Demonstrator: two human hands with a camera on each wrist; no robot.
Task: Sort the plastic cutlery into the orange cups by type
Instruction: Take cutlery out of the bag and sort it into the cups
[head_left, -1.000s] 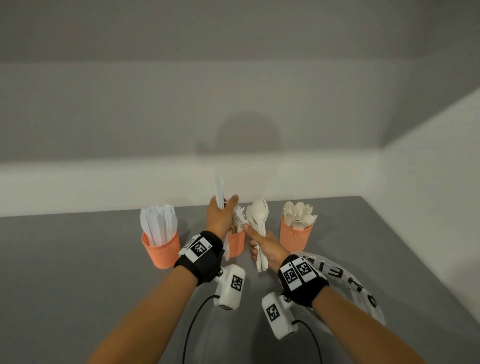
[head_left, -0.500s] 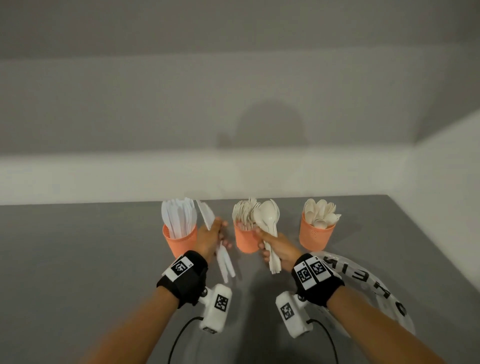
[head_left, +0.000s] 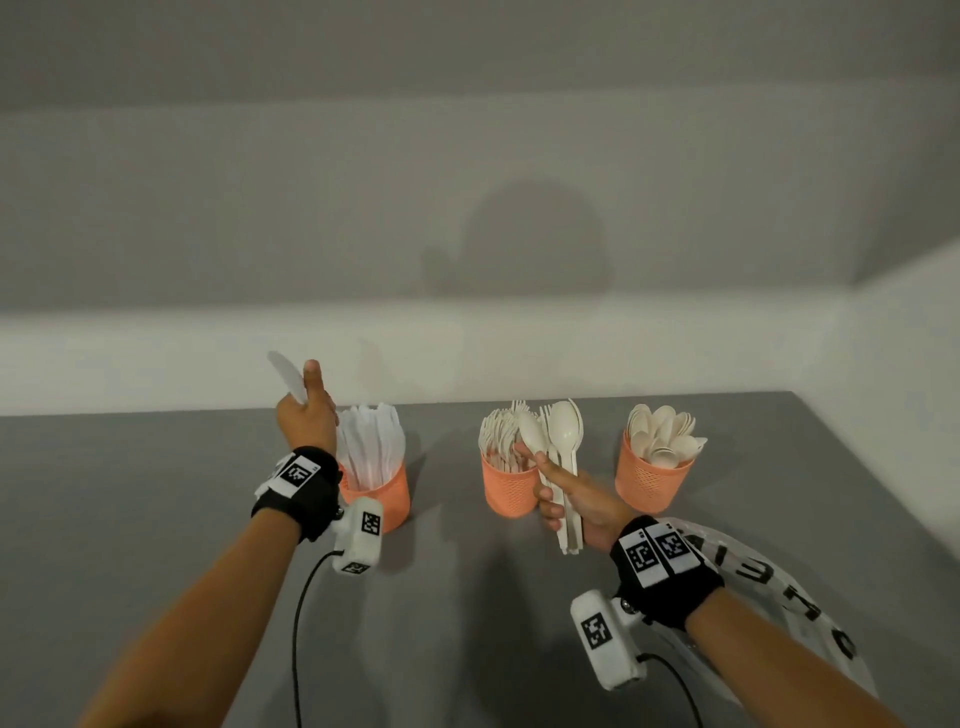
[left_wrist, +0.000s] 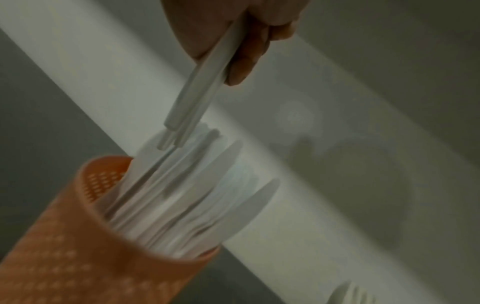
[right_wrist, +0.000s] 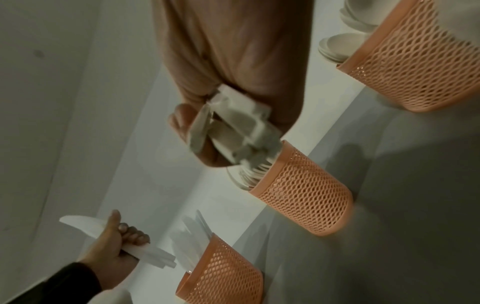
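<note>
Hands grip knives left, spoons right.

Three orange cups, mesh-perforated walls: knife cup, fork cup, spoon cup. White translucent knives; cream forks, cream spoons. Grey matte table. Black wrist straps with black-and-white square markers. White wrist camera. Clear plastic bag, black lettering. Wall grey above, white band below.
</note>
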